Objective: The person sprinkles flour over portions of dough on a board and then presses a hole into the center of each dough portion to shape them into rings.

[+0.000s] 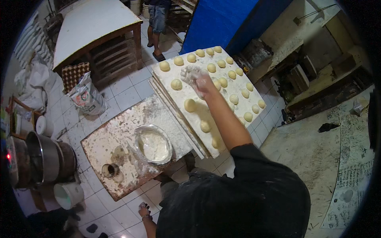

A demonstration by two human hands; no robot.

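My right hand (194,79), white with flour, reaches over the top board (182,123) of a stack, palm down with fingers apart and slightly bent; what lies under it is hidden. Pale round dough balls (176,84) sit across the floured board, several around the hand. My left hand (145,210) hangs low at the bottom, fingers curled; whether they hold anything cannot be made out. A metal bowl of flour (152,146) sits on the stained worktop (99,146) left of the stack, with a small cup (109,170).
A white table (91,23) is at upper left, a person's legs (156,31) beside it near a blue panel (214,23). Sacks (87,97) and a checked crate (73,73) stand on the tiled floor. Metal pots (43,158) and a pail (68,194) are left; worn counters (301,166) right.
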